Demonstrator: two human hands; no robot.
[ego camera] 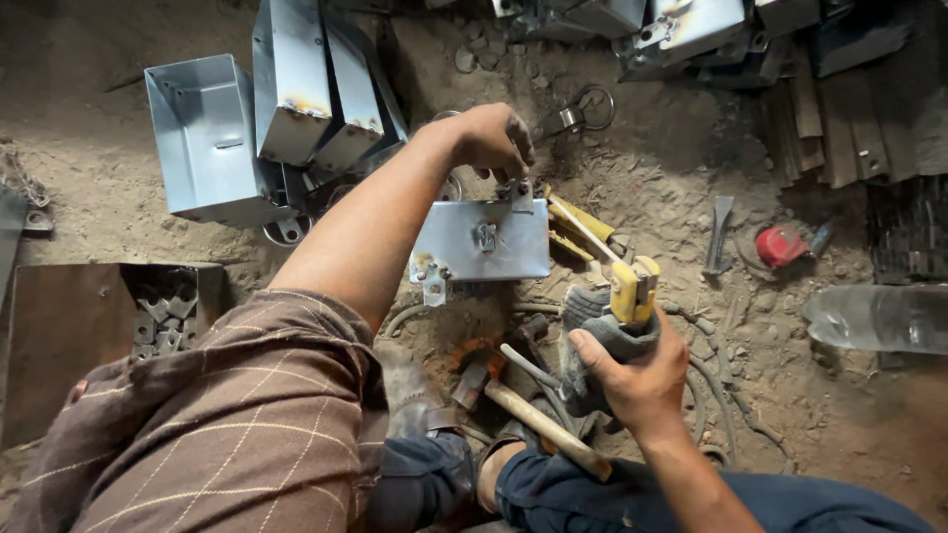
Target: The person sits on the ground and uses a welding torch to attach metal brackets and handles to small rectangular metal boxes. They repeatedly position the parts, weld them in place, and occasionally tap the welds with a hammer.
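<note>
Gripping a yellow welding holder [632, 292] wrapped in grey cloth, right hand [637, 380] sits below the metal box [484, 240]; left hand [494, 138] pinches its top edge.

a shiny metal box [481, 240] lies flat on dirt; a yellow-handled tool [632, 288], possibly a welding holder, stands upright, cloth-wrapped.

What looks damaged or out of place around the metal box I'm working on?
The metal box under your left hand has brown scorch marks at its lower left corner. Other boxes lie tipped against each other, some scorched too. A hammer and a red tape measure lie loose in the dirt.
</note>
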